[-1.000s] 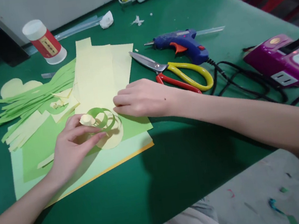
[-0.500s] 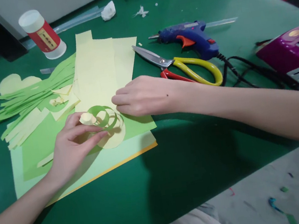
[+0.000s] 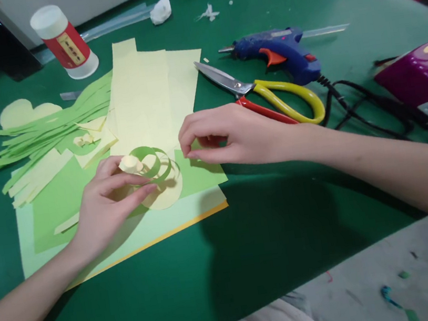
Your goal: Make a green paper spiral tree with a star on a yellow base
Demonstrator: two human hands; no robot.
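Between the thumb and fingers of my left hand [image 3: 109, 196] is a small paper craft piece [image 3: 151, 164], with a cream rolled bit and looped green strips. It sits over a rounded cream paper shape [image 3: 166, 193], partly covering it. To its right, my right hand [image 3: 218, 136] is apart from the piece, above the green sheet [image 3: 203, 170]. Its fingers are curled and the thumb meets the fingertips; whether something small is pinched there is hidden. Long cream paper strips [image 3: 145, 96] lie just beyond both hands.
Scissors [image 3: 243, 88] lie beyond my right hand, near a blue glue gun [image 3: 278, 53] and a purple socket box [image 3: 421, 81]. Fringed green paper [image 3: 50, 127] lies at left, below a red-and-white bottle [image 3: 66, 43]. Pale green sheets [image 3: 130, 241] are underneath.
My right hand has drawn back to the right, away from the paper piece, and its thumb now shows against the fingers. My left hand keeps its hold. The view has shifted slightly.
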